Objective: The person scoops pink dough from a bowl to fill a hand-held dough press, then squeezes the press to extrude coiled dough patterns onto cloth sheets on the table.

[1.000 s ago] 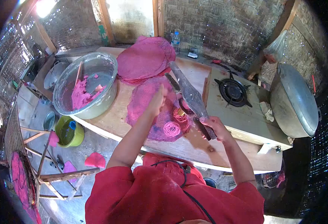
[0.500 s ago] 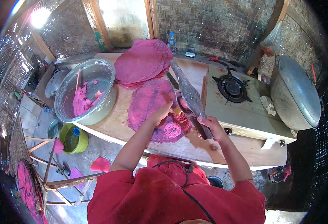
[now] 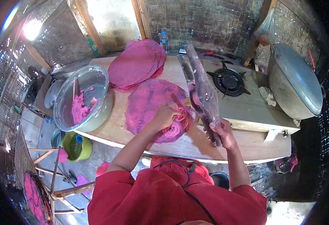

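My right hand (image 3: pixel 223 135) grips the lower ends of the two long handles of a hand-held dough press (image 3: pixel 205 88). Pink dough shows between its dark, flour-dusted arms. My left hand (image 3: pixel 166 115) has its fingers bent together at the edge of a coil of pink noodle strands (image 3: pixel 180 114), pinching at it. Beside that lies a second pink coil (image 3: pixel 171 130). Both coils rest on a round pink mesh mat (image 3: pixel 143 103) on the wooden table (image 3: pixel 113 122). The press is to the right of the coils, tilted and raised over the mat's right edge.
A large tub (image 3: pixel 106 101) of pink dough stands at left. Behind is a stack of round pink mats (image 3: pixel 136 63) and a water bottle (image 3: pixel 164 41). A gas stove (image 3: pixel 230 80) and big lidded pot (image 3: pixel 293 82) occupy the right. A green bucket (image 3: pixel 83 148) stands below.
The press has swung to the right, away from the coils, in my right hand. My left hand has moved from the press's outlet down to the upper coil. The camera view has shifted slightly.
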A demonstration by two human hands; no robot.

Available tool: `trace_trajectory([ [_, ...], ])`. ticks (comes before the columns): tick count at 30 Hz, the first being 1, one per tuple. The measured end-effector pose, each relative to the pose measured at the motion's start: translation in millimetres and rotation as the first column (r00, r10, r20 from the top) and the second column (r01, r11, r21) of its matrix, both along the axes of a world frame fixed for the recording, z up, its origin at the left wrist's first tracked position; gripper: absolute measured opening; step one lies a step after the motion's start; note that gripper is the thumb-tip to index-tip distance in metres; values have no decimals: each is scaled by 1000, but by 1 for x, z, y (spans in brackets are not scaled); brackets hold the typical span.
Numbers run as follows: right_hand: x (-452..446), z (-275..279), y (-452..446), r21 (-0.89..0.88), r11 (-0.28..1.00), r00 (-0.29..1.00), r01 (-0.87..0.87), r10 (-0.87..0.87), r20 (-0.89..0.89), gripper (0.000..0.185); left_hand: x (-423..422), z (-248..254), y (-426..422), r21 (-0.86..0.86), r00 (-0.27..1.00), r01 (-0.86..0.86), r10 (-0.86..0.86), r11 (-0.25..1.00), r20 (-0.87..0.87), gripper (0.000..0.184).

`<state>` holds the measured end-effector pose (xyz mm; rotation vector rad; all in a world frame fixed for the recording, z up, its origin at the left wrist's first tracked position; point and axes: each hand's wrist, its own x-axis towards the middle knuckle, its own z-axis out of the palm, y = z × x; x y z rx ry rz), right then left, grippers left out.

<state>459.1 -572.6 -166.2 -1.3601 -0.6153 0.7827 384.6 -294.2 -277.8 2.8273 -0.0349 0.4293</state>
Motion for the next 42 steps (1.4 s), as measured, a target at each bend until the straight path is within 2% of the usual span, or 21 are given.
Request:
trace_trajectory([
  [4,-8,4,-18,56,998,999,34,-32,-27,36,7,22,-4,61,998,55,-57,997,28,19],
  [7,-15,4,-30,94,994,998,62,-59,-28,38,14,29,-6,115,995,82,-74,990,-67,8],
  [8,-17,3,-34,98,993,997,72,-69,-33,38,15,31,-8,138,999,50,-50,989,-3,5],
  [9,-19,3,-38,98,992,997,81,-79,-26,39,16,31,-10,157,998,17,-27,987,62,6],
  [15,-29,2,-55,153,971,983,183,-176,-60,44,16,27,-15,292,995,88,-98,952,21,6],
  [19,-32,4,-70,142,961,971,238,-236,-33,53,13,35,-11,262,992,113,-123,958,24,14],
  [21,-33,4,-77,138,962,972,234,-232,-32,57,11,43,-7,237,992,-7,-23,972,128,21],
  [24,-35,7,-84,172,950,966,259,-255,-46,57,12,36,3,261,990,-7,-30,965,138,23],
  [27,-35,3,-88,180,942,959,283,-281,-37,56,12,29,2,233,998,4,-18,972,58,23],
  [31,-35,3,-90,149,942,954,301,-298,-47,55,13,30,-2,198,999,24,-33,980,43,21],
  [36,-34,2,-92,164,939,953,303,-299,-50,55,12,30,-2,259,1000,20,-20,966,-2,18],
  [42,-34,0,-91,154,938,951,310,-305,-61,57,11,25,-2,256,999,8,-17,967,31,20],
])
